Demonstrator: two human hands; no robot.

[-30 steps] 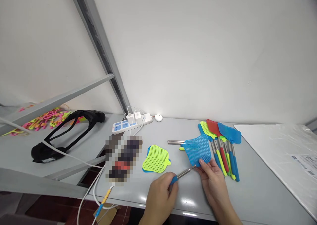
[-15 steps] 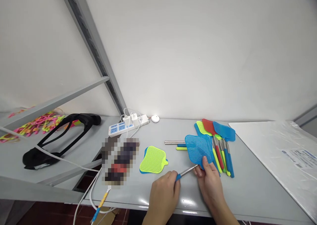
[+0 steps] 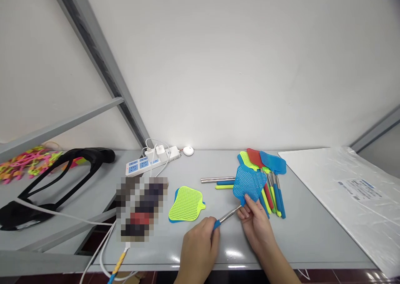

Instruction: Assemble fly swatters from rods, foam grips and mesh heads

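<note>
My left hand [image 3: 201,244] is wrapped round the blue grip of a metal fly swatter handle [image 3: 229,214]. With thumb and fingers, my right hand [image 3: 256,223] pinches the neck of a blue perforated fly swatter head [image 3: 248,183], where the rod's tip meets it. Whether the rod sits fully in the head is hidden by my fingers. Behind it lie several fly swatters [image 3: 273,163] with red, green and blue heads. Loose handles [image 3: 217,179] lie left of the blue head. Further left, a yellow-green swatter head [image 3: 186,203] rests over a blue one.
A power strip [image 3: 153,161] with plugged chargers and a round white device [image 3: 188,151] stand near the wall. A pixelated object [image 3: 142,209] with a cable lies at left. Beyond the grey frame [image 3: 106,67] are a black frame-like item [image 3: 93,171] and colourful strands. A white wrapped package [image 3: 328,175] lies right.
The view has shifted slightly right. The blue swatter head is tilted differently and stands more in line with the rod. Both hands keep their holds.
</note>
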